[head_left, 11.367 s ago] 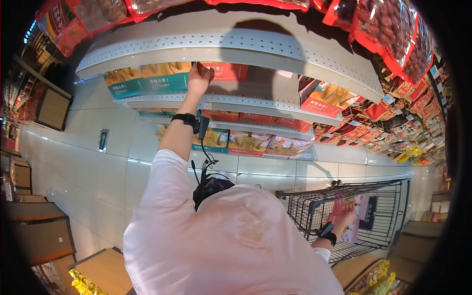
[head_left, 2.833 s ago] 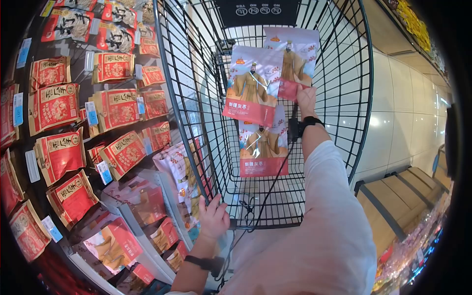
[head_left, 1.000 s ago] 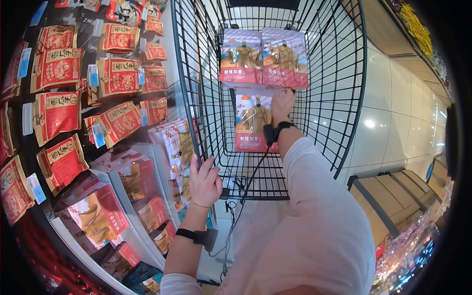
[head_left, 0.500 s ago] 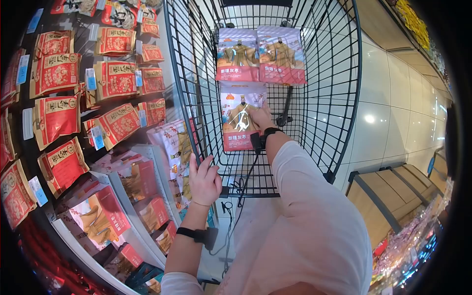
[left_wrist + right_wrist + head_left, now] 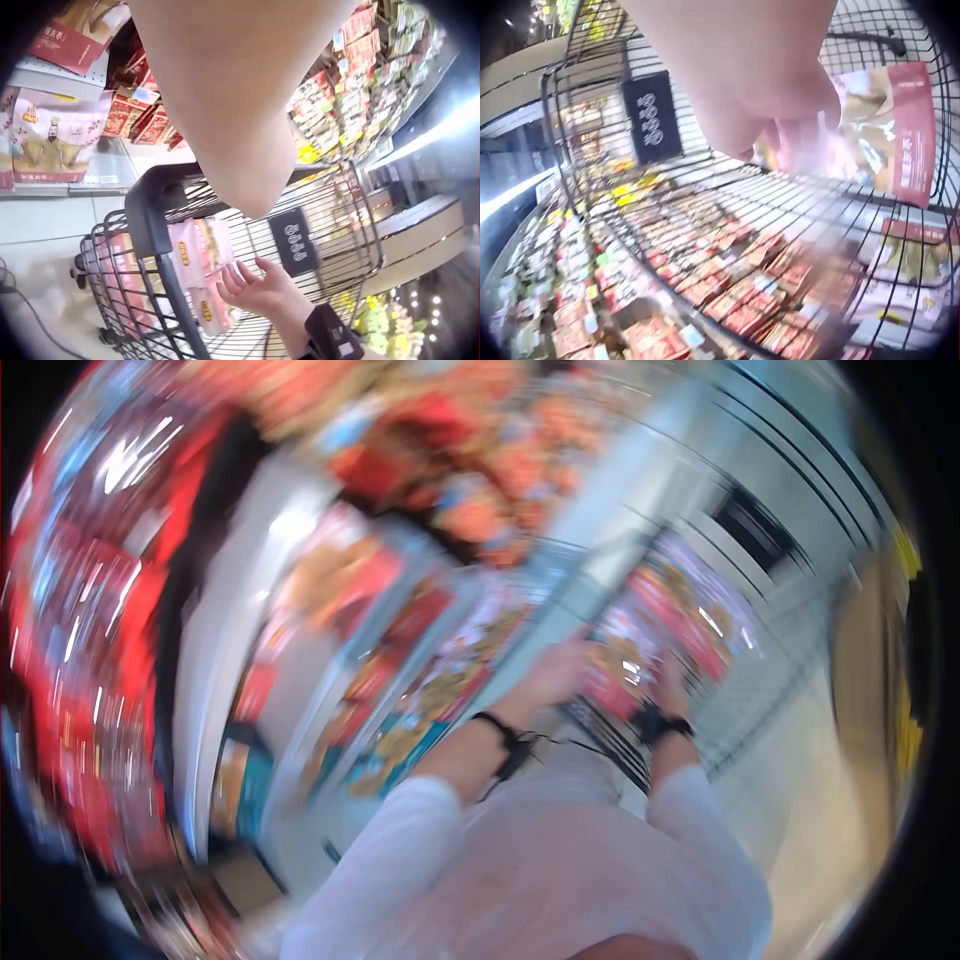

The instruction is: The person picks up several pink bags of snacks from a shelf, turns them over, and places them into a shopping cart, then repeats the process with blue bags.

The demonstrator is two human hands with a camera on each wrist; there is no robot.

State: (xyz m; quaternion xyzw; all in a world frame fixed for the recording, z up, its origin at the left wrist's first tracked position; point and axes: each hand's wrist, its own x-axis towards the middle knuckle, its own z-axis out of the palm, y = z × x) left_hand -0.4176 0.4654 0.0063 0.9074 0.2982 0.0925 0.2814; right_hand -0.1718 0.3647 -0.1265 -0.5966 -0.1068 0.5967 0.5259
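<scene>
Several pink-and-white bags of dried jujubes [image 5: 199, 251] lie in the black wire shopping cart [image 5: 154, 214]. My right hand [image 5: 259, 292] is over them inside the basket, its fingers loosely spread and nothing in its palm. In the right wrist view it overlaps the near end of one jujube bag [image 5: 900, 135]; its fingertips are hidden. My left hand [image 5: 560, 672] is at the cart's near-left side, close to the bags, blurred in the head view. In the left wrist view it overlaps the cart's near rim with its fingers hidden; I cannot tell whether it grips the rim.
Left of the cart stand white shelves [image 5: 325, 690] with more pink and teal bags. Red snack packets [image 5: 739, 307] hang along the same side. Beige display boxes [image 5: 862, 690] line the right. A black cable [image 5: 37, 319] hangs near the cart.
The right hand slid a bag leftward in the cart and has since come away from it. The left hand has moved toward the bags. The head view has swung round and blurred.
</scene>
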